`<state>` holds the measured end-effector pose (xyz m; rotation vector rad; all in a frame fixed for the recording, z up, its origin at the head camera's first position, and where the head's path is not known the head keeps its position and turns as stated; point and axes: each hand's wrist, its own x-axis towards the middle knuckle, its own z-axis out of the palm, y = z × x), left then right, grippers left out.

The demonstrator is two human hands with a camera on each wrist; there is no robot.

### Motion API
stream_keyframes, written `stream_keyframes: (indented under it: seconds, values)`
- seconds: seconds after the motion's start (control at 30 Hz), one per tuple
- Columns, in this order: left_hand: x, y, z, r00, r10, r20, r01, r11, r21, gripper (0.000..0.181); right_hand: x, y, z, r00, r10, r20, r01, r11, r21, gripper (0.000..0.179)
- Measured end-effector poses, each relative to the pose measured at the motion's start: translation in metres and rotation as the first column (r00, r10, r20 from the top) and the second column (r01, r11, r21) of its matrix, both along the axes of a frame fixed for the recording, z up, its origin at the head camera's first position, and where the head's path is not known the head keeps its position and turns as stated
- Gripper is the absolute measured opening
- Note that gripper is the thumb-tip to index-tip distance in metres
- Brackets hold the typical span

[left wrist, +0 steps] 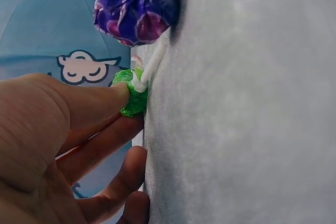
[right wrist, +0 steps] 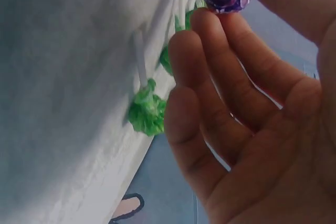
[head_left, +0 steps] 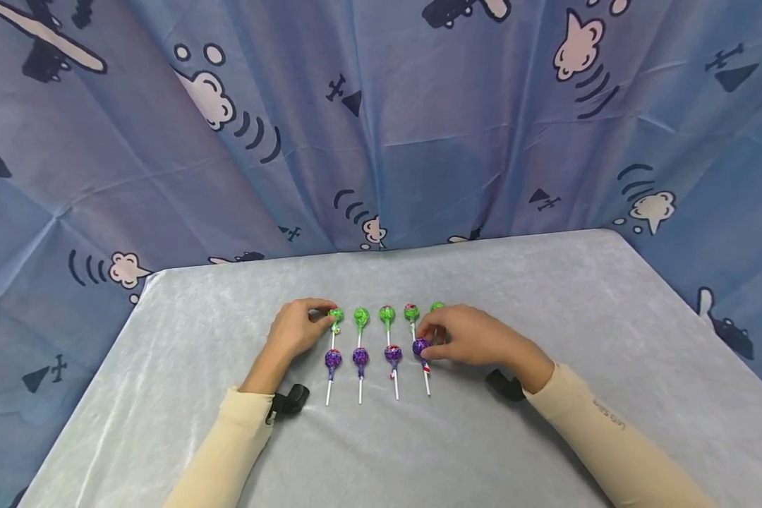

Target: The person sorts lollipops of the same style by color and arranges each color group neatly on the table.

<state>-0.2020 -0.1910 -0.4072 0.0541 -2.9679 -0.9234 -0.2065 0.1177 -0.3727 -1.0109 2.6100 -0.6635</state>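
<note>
Two rows of wrapped lollipops lie on the table, green heads in the far row and purple in the near one. At the left end of the far row, my left hand [head_left: 297, 328] pinches the head of a green lollipop [left wrist: 137, 100] between thumb and fingers. My right hand [head_left: 476, 337] has thumb and fingertips on the head of the rightmost purple lollipop [head_left: 420, 347], whose white stick points toward me. Behind that hand, another green lollipop [head_left: 437, 305] is mostly hidden. A purple lollipop [left wrist: 136, 6] looms close in the left wrist view.
Between the hands lie more green lollipops [head_left: 361, 317] and purple lollipops [head_left: 360, 357], their sticks toward me. A pale grey cloth covers the table [head_left: 381, 451]. Along its far edge hangs a blue patterned curtain [head_left: 419, 169]. Each wrist wears a small black camera.
</note>
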Motion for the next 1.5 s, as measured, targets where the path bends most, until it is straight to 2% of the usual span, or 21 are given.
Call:
stream_keyframes:
  seconds: [0.37,0.97,1.2,1.33,1.5]
  values:
    - [0.001,-0.001,-0.001,1.0,-0.006,-0.002,0.006,1.0,0.0,0.027,0.002,-0.005,-0.011,0.999,0.015,-0.035,-0.014,1.0,0.025,0.016]
    - [-0.001,-0.001,-0.002,1.0,-0.018,-0.011,0.018,1.0,0.024,0.027,0.003,-0.006,-0.012,0.999,0.003,-0.042,0.0,0.997,0.083,0.017]
    - [-0.003,0.001,-0.001,1.0,-0.02,-0.009,0.021,0.999,0.031,0.027,0.002,-0.002,-0.008,1.0,-0.009,-0.02,0.011,0.996,0.083,0.026]
    - [-0.002,0.0,0.0,1.0,-0.019,0.0,0.019,1.0,0.025,0.027,0.002,0.001,-0.003,0.999,-0.011,-0.05,0.015,0.997,0.078,0.033]
    - [-0.001,-0.001,0.001,1.0,-0.014,0.018,0.013,0.999,0.031,0.028,-0.002,0.014,0.012,0.994,-0.053,-0.091,0.056,0.998,0.034,0.036]
